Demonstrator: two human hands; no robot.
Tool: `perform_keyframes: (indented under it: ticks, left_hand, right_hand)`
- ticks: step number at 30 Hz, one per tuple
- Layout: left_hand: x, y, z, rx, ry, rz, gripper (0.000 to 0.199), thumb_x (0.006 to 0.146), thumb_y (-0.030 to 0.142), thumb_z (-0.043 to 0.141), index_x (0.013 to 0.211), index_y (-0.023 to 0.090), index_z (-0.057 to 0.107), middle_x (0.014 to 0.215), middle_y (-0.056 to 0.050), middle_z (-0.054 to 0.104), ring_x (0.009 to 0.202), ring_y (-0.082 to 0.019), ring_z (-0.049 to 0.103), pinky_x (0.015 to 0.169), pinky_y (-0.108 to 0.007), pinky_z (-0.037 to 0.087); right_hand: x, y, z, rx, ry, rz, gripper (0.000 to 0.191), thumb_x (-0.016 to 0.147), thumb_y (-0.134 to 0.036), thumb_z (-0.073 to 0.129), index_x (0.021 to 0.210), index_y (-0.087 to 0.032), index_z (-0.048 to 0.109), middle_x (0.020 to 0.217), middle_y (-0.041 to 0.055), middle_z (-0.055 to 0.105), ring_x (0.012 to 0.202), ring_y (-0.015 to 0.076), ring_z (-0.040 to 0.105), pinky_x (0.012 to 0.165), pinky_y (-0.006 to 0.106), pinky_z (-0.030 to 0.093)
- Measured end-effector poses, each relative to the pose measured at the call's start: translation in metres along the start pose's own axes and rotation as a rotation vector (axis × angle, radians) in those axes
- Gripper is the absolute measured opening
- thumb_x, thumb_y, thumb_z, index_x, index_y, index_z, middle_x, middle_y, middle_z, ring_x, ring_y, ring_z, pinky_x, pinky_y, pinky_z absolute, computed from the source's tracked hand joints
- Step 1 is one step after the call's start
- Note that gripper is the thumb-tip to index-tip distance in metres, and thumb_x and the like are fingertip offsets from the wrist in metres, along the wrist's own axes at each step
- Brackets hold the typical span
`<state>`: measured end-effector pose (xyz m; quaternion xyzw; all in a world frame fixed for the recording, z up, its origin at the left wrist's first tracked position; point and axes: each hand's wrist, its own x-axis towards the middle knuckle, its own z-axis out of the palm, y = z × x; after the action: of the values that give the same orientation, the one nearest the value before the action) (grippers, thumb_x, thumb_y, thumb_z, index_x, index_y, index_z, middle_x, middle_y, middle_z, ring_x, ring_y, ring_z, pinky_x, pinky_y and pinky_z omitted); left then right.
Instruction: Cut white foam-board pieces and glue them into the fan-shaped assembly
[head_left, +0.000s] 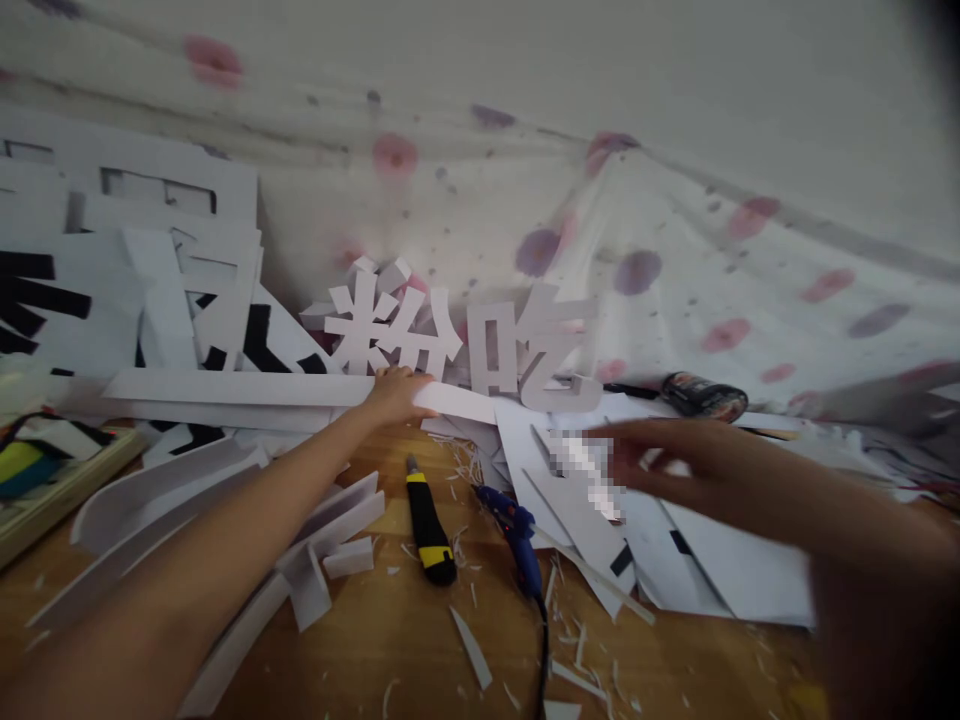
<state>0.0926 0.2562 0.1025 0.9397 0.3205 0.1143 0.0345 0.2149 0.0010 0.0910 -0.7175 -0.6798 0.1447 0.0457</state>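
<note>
While a spotted sheet hangs beyond the glue gun, a long white strip, past it, is held in the left hand's fingers; right of it, the right hand's grip is unclear. The cutter lies left of it, scraps around.

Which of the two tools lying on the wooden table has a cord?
The blue glue gun, right of the black-and-yellow cutter knife: a black cord runs from its handle end, whereas the knife shows none.
</note>
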Motion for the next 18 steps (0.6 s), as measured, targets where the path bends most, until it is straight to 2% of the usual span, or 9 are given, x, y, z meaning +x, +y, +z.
perform_keyframes:
  ticks: [4,8,12,18]
  left_hand:
    - [-0.005,0.007,-0.008,-0.004,0.021,0.002,0.062,0.070,0.059,0.063,0.123,0.027,0.055,0.109,-0.012,0.058,0.105,-0.033,0.049,0.089,-0.043,0.030]
    - [-0.009,0.013,-0.015,-0.014,0.036,0.001,0.062,0.071,0.056,0.064,0.123,0.026,0.054,0.110,-0.011,0.057,0.107,-0.033,0.047,0.090,-0.042,0.029]
    - [-0.010,0.016,-0.018,-0.015,0.042,-0.010,0.059,0.069,0.056,0.066,0.120,0.030,0.056,0.109,-0.009,0.057,0.106,-0.032,0.048,0.089,-0.041,0.030]
    - [-0.008,0.016,-0.018,-0.021,0.049,0.007,0.057,0.069,0.059,0.064,0.117,0.030,0.057,0.104,-0.008,0.057,0.103,-0.031,0.050,0.088,-0.040,0.031]
  right_hand:
    - [0.054,0.006,-0.038,-0.107,0.038,0.033,0.066,0.078,-0.041,0.065,0.137,-0.028,0.038,0.130,0.0121,0.050,0.115,0.0278,0.052,0.092,0.038,0.041]
    - [0.098,0.013,-0.068,-0.199,0.074,0.023,0.073,0.077,-0.044,0.066,0.139,-0.026,0.033,0.131,0.0143,0.048,0.114,0.0287,0.052,0.091,0.039,0.040]
    - [0.127,0.020,-0.074,-0.216,0.099,-0.038,0.074,0.075,-0.042,0.069,0.137,-0.022,0.034,0.132,0.0158,0.047,0.114,0.0293,0.052,0.090,0.038,0.040]
    - [0.147,0.033,-0.074,-0.185,0.141,-0.160,0.054,0.077,-0.032,0.067,0.123,-0.015,0.045,0.122,0.0136,0.054,0.105,0.0245,0.056,0.085,0.032,0.041]
